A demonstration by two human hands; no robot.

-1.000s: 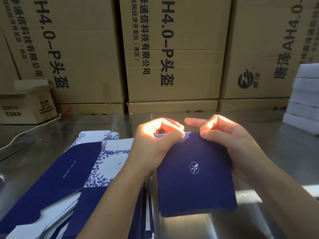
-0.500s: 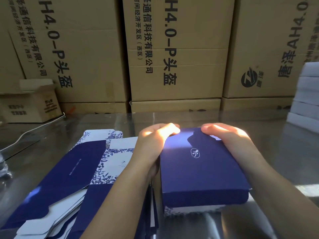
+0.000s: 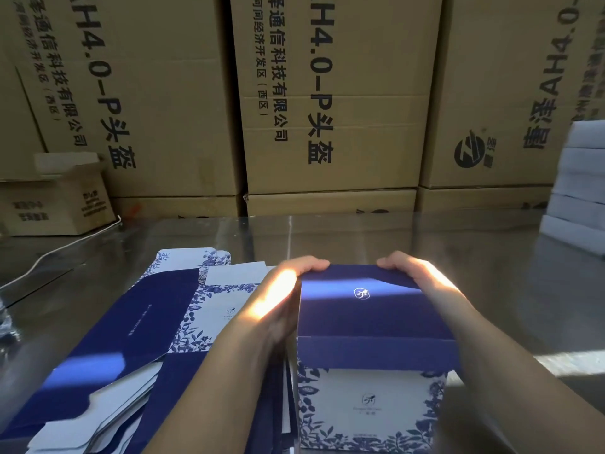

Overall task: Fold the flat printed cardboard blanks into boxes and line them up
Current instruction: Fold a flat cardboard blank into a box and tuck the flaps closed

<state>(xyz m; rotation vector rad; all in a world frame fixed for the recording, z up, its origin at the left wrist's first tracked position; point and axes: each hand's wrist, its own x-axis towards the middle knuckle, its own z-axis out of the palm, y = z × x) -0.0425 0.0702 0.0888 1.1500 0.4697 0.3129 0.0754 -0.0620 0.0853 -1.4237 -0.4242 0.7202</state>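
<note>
A folded box (image 3: 373, 329), navy blue on top with a small white logo and a white floral-printed front face, stands on the steel table in front of me. My left hand (image 3: 281, 299) grips its far left corner and left side. My right hand (image 3: 415, 273) grips its far right corner, fingers curled over the back edge. A pile of flat printed blanks (image 3: 137, 329), navy and white with blue flowers, lies fanned out to the left under my left forearm.
A stack of white folded boxes (image 3: 579, 188) stands at the right edge of the steel table (image 3: 360, 234). Large brown cartons (image 3: 327, 93) wall off the back. A small open carton (image 3: 62, 198) and a white cable (image 3: 59, 250) are at the left.
The box has tipped towards me, so its white floral front face now shows. Both hands have spread to its far corners and come lower.
</note>
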